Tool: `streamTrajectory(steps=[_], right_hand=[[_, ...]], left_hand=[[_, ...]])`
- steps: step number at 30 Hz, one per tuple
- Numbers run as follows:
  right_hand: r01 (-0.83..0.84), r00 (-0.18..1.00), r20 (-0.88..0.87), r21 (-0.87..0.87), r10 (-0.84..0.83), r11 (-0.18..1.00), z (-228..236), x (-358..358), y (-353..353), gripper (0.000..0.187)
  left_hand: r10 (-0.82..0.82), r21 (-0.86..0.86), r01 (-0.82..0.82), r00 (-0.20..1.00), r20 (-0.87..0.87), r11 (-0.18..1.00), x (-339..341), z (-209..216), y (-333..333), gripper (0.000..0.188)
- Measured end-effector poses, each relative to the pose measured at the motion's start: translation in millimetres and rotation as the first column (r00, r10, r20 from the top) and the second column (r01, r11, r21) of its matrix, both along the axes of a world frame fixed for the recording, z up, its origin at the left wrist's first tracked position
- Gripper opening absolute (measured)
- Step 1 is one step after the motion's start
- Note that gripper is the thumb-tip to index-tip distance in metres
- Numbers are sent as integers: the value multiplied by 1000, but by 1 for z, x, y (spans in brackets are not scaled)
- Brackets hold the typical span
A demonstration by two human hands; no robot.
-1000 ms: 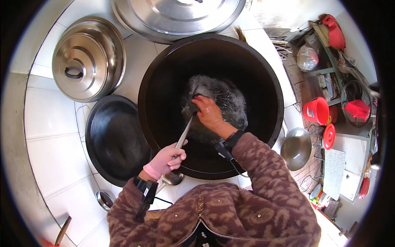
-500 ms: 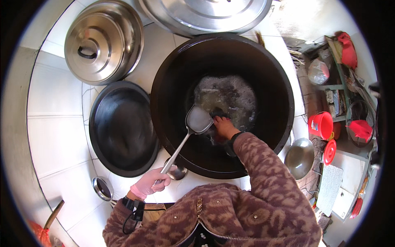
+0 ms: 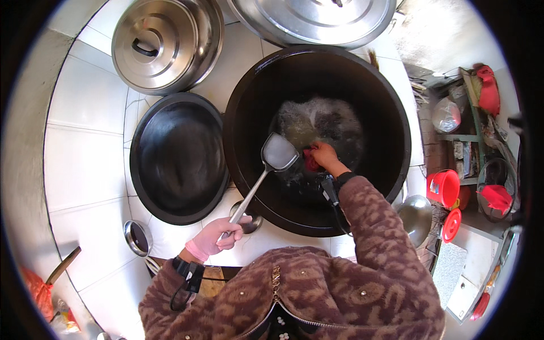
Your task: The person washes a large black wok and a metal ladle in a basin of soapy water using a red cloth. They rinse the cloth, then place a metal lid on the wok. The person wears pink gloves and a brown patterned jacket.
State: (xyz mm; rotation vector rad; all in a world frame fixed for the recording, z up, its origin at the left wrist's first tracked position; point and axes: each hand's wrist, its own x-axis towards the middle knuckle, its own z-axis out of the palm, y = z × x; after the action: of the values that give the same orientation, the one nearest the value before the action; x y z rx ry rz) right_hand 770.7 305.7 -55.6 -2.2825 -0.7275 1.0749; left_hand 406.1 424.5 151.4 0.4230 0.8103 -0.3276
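Observation:
My left hand [image 3: 215, 235], in a pink glove, grips the handle of a metal wok spatula [image 3: 279, 152]. The spatula's broad blade is raised over the left part of a big black wok [image 3: 374, 107]. Foamy, cloudy water [image 3: 331, 119] lies in the bottom of the wok. Bare and closed, my right hand [image 3: 326, 155] reaches into the wok and clutches a dark red cloth [image 3: 310, 161] beside the blade. A small black device hangs by its cable under my right wrist.
Left of the big wok sits a second black wok [image 3: 177, 158]. Steel lids [image 3: 156, 45] lie behind. A small metal bowl [image 3: 137, 238] stands near the left of the white tiled counter [image 3: 85, 164]. Off to the right are a metal basin [image 3: 415, 221] and a red bucket [image 3: 443, 187].
My right hand has drawn up from the water, and the red cloth now shows in it. The spatula blade has tilted slightly. The whole view has shifted a little.

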Motion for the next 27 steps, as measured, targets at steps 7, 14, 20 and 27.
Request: streamTrajectory(steps=[7,14,20,27], right_hand=[[-366,888,422,403,184,839,103,-77,-8,42],[-576,691,642,208,334,791,61,-113,15,41],[-336,767,600,71,229,939,46,-77,13,62],[-209,865,408,-236,292,949,81,-23,-33,48]], left_hand=[[-15,-77,17,999,28,997,2,-11,-5,42],[-92,-140,100,994,66,985,-7,-14,-4,43],[-49,-159,72,989,143,985,-8,-22,-15,40],[-282,351,261,959,9,899,-21,-43,-28,43]])
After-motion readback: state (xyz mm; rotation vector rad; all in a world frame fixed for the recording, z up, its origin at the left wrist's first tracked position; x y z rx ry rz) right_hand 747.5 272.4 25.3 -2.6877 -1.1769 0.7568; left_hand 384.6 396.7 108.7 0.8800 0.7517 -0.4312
